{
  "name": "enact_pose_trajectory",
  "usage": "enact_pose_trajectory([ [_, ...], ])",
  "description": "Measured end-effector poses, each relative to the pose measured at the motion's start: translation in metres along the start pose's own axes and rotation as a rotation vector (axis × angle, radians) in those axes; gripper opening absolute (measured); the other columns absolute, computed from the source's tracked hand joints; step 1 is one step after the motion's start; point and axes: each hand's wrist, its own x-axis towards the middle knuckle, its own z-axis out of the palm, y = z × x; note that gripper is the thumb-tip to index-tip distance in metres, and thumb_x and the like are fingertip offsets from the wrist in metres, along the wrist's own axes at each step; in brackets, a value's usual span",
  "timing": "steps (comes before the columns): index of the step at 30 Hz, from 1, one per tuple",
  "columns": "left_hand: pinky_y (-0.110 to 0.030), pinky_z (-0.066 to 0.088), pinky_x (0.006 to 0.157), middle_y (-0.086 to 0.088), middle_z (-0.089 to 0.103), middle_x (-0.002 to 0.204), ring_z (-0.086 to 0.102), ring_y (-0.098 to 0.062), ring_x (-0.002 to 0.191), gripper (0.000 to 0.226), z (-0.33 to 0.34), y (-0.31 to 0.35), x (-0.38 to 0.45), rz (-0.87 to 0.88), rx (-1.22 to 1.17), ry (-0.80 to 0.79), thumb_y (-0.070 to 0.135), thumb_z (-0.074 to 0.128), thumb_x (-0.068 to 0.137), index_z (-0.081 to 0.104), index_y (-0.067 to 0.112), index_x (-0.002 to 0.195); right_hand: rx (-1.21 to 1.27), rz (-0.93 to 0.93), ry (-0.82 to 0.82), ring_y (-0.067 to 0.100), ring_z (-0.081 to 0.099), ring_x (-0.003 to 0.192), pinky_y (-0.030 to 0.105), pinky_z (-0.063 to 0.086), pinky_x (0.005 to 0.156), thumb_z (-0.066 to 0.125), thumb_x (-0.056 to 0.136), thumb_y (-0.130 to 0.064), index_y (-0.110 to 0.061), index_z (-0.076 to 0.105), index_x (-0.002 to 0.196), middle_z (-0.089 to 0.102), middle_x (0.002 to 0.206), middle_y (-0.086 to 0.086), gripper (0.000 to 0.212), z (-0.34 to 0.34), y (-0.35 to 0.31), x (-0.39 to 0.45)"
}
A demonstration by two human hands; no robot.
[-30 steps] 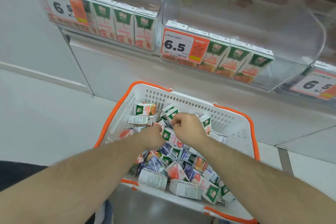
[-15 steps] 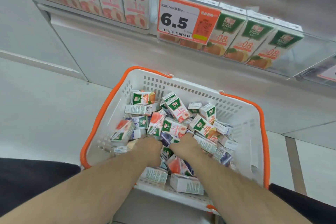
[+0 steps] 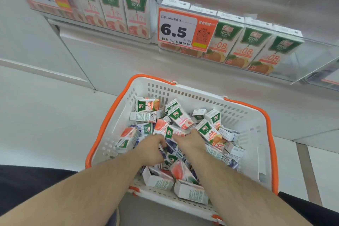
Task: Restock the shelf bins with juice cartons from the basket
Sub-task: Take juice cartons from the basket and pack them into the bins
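Head view: white basket with orange rim sits on the floor below the shelf, heaped with small juice cartons lying every which way, long axes pointing all over, most flat on their sides. Both hands are down in the middle of the pile. Left hand has fingers curled into the cartons; cannot tell whether it holds one. Right hand is knuckles up, fingertips buried under a carton; grip cannot be told. An orange-flavour carton lies tilted just beside the right hand, top toward upper left. Above, clear shelf bins: peach cartons upright in a row on the left, orange cartons leaning back on the right, a 6.5 price tag covering part of that row
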Motion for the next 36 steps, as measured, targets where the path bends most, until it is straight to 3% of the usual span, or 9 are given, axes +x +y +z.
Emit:
enact_pose_trajectory([
  [4, -0.022, 0.042, 0.046, -0.003, 0.057, 0.091, 0.054, -0.013, 0.053, 0.03, -0.04, 0.014, -0.014, -0.045, -0.153, 0.051, -0.002, 0.068, 0.078, 0.056, 0.022, 0.092, 0.023, -0.112, 0.058, 0.014, 0.067, 0.069, 0.033, 0.059, 0.064, 0.069, 0.073, -0.036, -0.022, 0.056, 0.1, 0.067, 0.081, -0.007, 0.033, -0.016, -0.003, -0.019],
  [8, -0.017, 0.044, 0.047, -0.004, 0.058, 0.096, 0.057, -0.011, 0.061, 0.024, -0.073, 0.032, -0.032, 0.006, -0.254, 0.027, -0.003, 0.071, 0.081, 0.061, 0.016, 0.092, 0.356, -0.106, -0.036, 0.017, 0.07, 0.072, 0.036, 0.059, 0.071, 0.078, 0.077, -0.022, -0.018, 0.047, 0.13, 0.064, 0.099, 0.001, 0.062, -0.045, -0.008, -0.041],
  [14, -0.024, 0.043, 0.048, -0.014, 0.061, 0.093, 0.048, -0.014, 0.048, 0.025, -0.105, 0.06, -0.068, 0.081, -0.496, 0.028, -0.013, 0.058, 0.084, 0.061, 0.011, 0.079, 0.91, -0.08, -0.257, 0.028, 0.065, 0.071, 0.036, 0.051, 0.062, 0.067, 0.086, -0.005, -0.004, 0.058, 0.111, 0.065, 0.107, 0.017, 0.027, -0.099, -0.028, -0.077],
  [17, -0.019, 0.037, 0.039, -0.02, 0.059, 0.083, 0.044, -0.017, 0.041, 0.026, -0.122, 0.079, -0.087, 0.145, -0.528, 0.088, -0.012, 0.058, 0.072, 0.063, 0.012, 0.066, 1.089, -0.068, -0.413, 0.03, 0.063, 0.085, 0.031, 0.05, 0.054, 0.061, 0.084, 0.0, 0.002, 0.054, 0.119, 0.066, 0.114, 0.024, 0.036, -0.121, -0.035, -0.097],
  [20, -0.016, 0.031, 0.037, -0.021, 0.054, 0.075, 0.039, -0.021, 0.038, 0.014, -0.136, 0.097, -0.107, 0.204, -0.575, 0.145, 0.004, 0.053, 0.046, 0.063, 0.013, 0.051, 1.113, -0.147, -0.489, 0.034, 0.06, 0.094, 0.035, 0.05, 0.065, 0.061, 0.068, 0.003, 0.003, 0.053, 0.121, 0.068, 0.104, 0.024, 0.053, -0.139, -0.044, -0.118],
  [24, -0.025, 0.033, 0.045, -0.018, 0.054, 0.066, 0.041, -0.024, 0.046, 0.007, -0.155, 0.111, -0.124, 0.315, -0.494, 0.151, 0.02, 0.061, 0.042, 0.062, 0.015, 0.047, 1.011, -0.304, -0.515, 0.034, 0.06, 0.085, 0.04, 0.045, 0.075, 0.058, 0.071, 0.012, 0.0, 0.059, 0.116, 0.071, 0.097, 0.021, 0.047, -0.156, -0.058, -0.14],
  [28, -0.036, 0.048, 0.053, 0.0, 0.068, 0.067, 0.054, -0.026, 0.053, 0.029, -0.173, 0.112, -0.133, 0.445, -0.33, 0.144, 0.045, 0.079, 0.073, 0.065, 0.019, 0.078, 0.94, -0.474, -0.421, 0.027, 0.061, 0.074, 0.039, 0.046, 0.074, 0.069, 0.061, 0.0, -0.001, 0.063, 0.112, 0.073, 0.094, 0.019, 0.051, -0.163, -0.082, -0.159],
  [32, -0.061, 0.05, 0.09, -0.002, 0.074, 0.099, 0.064, -0.043, 0.102, 0.078, -0.183, 0.111, -0.137, 0.532, -0.334, 0.101, 0.075, 0.079, 0.051, 0.065, 0.03, 0.113, 0.943, -0.623, -0.314, 0.016, 0.061, 0.061, 0.027, 0.046, 0.057, 0.072, 0.074, 0.011, -0.002, 0.057, 0.111, 0.073, 0.092, 0.014, 0.042, -0.165, -0.108, -0.173],
  [36, -0.053, 0.049, 0.099, -0.001, 0.075, 0.103, 0.068, -0.027, 0.106, 0.033, -0.188, 0.115, -0.141, 0.639, -0.421, 0.123, 0.022, 0.082, 0.078, 0.068, 0.021, 0.109, 0.858, -0.7, -0.252, 0.02, 0.069, 0.071, 0.035, 0.053, 0.069, 0.065, 0.084, 0.011, -0.003, 0.055, 0.11, 0.075, 0.093, 0.013, 0.032, -0.161, -0.133, -0.188],
])
